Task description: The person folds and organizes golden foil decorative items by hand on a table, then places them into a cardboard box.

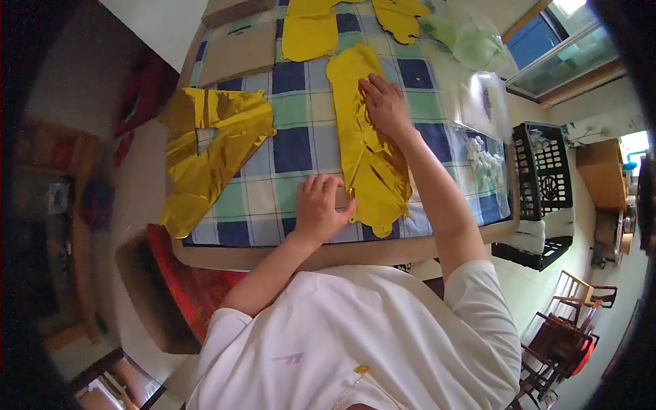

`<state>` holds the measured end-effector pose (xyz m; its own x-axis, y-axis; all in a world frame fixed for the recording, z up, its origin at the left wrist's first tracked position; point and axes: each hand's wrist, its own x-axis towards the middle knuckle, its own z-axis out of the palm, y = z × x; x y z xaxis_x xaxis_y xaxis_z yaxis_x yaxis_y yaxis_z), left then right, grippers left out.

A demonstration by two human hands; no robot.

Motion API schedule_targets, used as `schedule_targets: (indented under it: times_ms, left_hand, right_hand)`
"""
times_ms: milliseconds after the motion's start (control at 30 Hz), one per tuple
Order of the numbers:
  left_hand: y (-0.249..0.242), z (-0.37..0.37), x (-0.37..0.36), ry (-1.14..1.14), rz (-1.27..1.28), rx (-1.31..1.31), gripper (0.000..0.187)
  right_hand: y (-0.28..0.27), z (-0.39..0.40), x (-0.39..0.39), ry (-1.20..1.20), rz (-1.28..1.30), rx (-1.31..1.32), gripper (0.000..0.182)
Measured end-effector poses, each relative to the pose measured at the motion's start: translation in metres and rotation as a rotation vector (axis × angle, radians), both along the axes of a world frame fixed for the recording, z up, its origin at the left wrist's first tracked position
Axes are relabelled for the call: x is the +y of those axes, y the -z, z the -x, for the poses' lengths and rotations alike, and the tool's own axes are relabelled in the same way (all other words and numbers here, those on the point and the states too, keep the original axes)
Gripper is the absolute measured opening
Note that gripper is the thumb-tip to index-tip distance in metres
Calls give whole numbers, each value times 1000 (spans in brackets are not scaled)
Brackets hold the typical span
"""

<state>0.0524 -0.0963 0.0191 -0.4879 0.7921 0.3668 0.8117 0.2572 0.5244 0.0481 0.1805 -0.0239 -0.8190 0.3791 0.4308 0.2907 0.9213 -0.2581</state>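
Note:
A flat gold foil balloon [369,157] lies lengthwise before me on a checked cloth, its lower half creased and shiny. My right hand [386,106] rests on its upper right part, fingers stretched out over the foil. Beside the balloon's lower left edge is my left hand [320,208], fingers bent on the cloth and thumb at the foil's edge. A gap shows between that thumb and forefinger. To the left lies another gold foil balloon [219,137], angular with a small opening, partly hanging over the table's edge.
The checked cloth [290,147] covers the table. More gold foil [309,31] and cardboard [236,55] lie at the far side. Clear plastic bags [478,102] and small white pieces [484,160] are at the right. A black crate [543,167] stands beyond the right edge.

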Motion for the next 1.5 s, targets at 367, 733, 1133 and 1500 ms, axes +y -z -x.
schedule_targets:
  times_ms: [367,733,1133,1500]
  left_hand:
    - [13,-4,-11,102,73,-69,15]
    - [34,57,60,111,238,204,48]
    - [8,24,-22,451,408,90,56]
    - [31,87,85,166,338,203,59]
  right_hand:
    - [1,0,-1,30,-44,21,36]
    - [-3,1,-2,23,-19,4,37]
    - [0,2,-1,14,-3,16,37]
    - [-8,-2,-5,19,-26,-4,36]
